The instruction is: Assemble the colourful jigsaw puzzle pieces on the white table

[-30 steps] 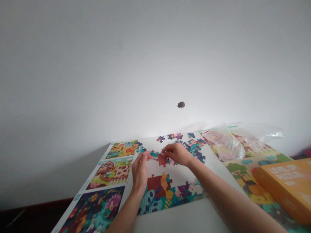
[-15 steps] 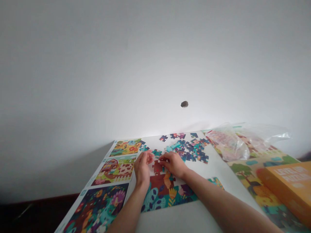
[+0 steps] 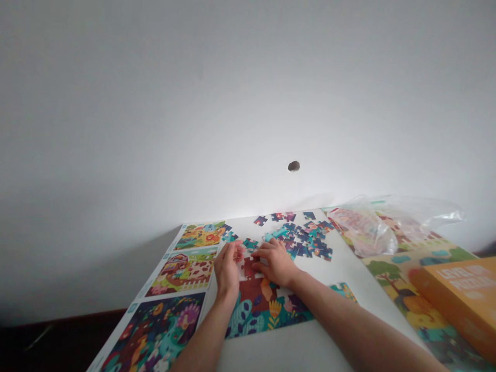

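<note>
A reddish-brown puzzle piece (image 3: 248, 266) lies at the upper edge of the partly joined jigsaw puzzle (image 3: 251, 297). The fingers of my right hand (image 3: 276, 263) are bent over this piece and touch its right side. My left hand (image 3: 228, 268) rests on edge just left of the piece, palm turned inward, fingers loosely curved and holding nothing. Beyond both hands, a teal puzzle piece (image 3: 250, 244) sits on the white table. My right forearm covers part of the puzzle's right side.
Several loose puzzle pieces (image 3: 306, 240) are heaped behind my right hand. A picture sheet (image 3: 178, 271) runs along the left. To the right are a clear plastic bag (image 3: 368, 227), an orange puzzle box (image 3: 465, 289) and another picture sheet (image 3: 395, 274). A white wall (image 3: 232, 129) stands behind.
My right hand has shifted slightly left and its fingers now lie flatter over the reddish-brown piece. That piece has moved slightly left. My left hand has hardly moved.
</note>
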Available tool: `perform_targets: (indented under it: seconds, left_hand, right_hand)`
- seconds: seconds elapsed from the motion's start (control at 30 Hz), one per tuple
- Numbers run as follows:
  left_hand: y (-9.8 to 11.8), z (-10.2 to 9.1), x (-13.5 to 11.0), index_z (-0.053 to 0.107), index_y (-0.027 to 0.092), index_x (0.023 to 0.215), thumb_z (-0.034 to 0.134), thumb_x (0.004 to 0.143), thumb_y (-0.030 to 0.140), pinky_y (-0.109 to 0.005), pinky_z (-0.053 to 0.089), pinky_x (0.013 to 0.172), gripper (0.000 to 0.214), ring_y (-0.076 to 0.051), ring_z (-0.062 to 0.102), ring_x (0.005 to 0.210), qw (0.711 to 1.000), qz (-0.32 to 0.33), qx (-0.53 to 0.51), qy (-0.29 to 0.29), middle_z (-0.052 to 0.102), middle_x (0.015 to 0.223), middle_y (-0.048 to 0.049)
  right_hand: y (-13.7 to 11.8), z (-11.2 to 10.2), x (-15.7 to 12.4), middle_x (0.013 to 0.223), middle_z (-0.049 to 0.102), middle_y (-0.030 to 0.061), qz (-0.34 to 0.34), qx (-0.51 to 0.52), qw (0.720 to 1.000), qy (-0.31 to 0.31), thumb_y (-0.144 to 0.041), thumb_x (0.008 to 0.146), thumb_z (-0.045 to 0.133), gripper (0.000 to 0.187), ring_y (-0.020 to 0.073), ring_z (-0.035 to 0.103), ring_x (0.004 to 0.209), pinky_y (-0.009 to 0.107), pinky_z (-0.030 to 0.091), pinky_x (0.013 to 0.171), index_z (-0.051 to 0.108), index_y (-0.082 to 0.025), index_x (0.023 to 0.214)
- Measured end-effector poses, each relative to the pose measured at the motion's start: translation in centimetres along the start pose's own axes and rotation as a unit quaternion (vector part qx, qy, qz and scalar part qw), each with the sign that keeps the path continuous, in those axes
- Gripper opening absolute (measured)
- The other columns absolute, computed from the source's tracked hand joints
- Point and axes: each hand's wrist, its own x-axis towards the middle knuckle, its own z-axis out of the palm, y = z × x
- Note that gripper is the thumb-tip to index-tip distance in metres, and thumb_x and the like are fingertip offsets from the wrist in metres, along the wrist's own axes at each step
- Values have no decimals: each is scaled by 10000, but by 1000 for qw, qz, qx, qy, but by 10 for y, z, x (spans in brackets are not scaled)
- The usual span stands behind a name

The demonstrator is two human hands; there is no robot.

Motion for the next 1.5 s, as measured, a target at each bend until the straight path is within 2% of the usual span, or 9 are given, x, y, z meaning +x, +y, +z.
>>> perform_targets:
  seconds: [0.23,0.4,0.53,0.67,0.83,0.93,1.03,1.23,1.5]
  left_hand:
    - [1,-1,0,706,137,859,555,776,444,-229,451,553,351,-131,583,588,1000,3,29,6,644,666,-16]
    - [3,-4,0,707,154,851,556,771,452,-252,476,559,344,-173,626,646,996,40,83,1,678,707,-33]
    - [8,-2,-4,697,169,922,631,750,466,-237,460,526,349,-158,613,622,993,39,108,-36,689,733,-23]
    - [11,2,-8,684,167,997,660,761,488,-237,484,548,399,-175,658,706,989,39,106,-98,729,867,-62]
    - [16,0,-9,734,192,1023,600,826,436,-283,537,739,341,-221,673,914,968,107,180,-139,738,1006,-75]
    - [18,-1,-10,725,205,1074,599,828,426,-285,539,751,354,-215,669,919,960,114,186,-175,734,1010,-64]
    - [16,-1,-9,669,175,1148,669,771,453,-253,516,604,468,-169,649,689,975,70,154,-143,714,793,-32]
    - [10,-2,-1,684,145,925,682,741,501,-227,463,559,401,-146,610,614,992,48,110,-47,674,684,-30]
    - [2,-2,1,672,149,874,663,733,456,-184,379,457,338,-91,502,508,998,1,59,14,593,608,22]
  right_hand:
    - [-1,0,1,1016,670,33,-10,70,997,8,-228,858,663,225,201,579,951,362,368,893,697,-279,1074]
    - [1,2,2,945,662,41,-14,197,978,70,-108,866,566,235,156,615,836,272,469,790,696,-228,1021]
    - [2,3,3,894,663,39,17,268,952,149,-209,894,568,103,139,639,733,265,501,729,664,-201,932]
    - [-2,0,2,784,693,28,58,332,930,149,-311,887,595,129,138,660,669,249,508,683,627,-187,868]
    - [-4,-5,2,638,653,14,118,226,955,152,-415,830,654,286,131,583,601,241,443,609,618,-186,662]
    - [-5,-7,1,733,673,1,67,245,955,155,-350,832,649,210,122,560,624,232,438,618,660,-192,969]
    - [-5,-6,0,793,684,-9,2,281,952,122,-208,841,586,403,119,564,644,229,450,649,567,-210,1243]
    - [-1,-3,-1,800,704,17,30,205,977,45,-190,808,638,187,141,597,699,238,449,698,737,-219,964]
    - [-1,-2,0,847,718,26,40,125,991,3,-306,872,629,187,179,592,873,252,421,805,743,-258,1012]
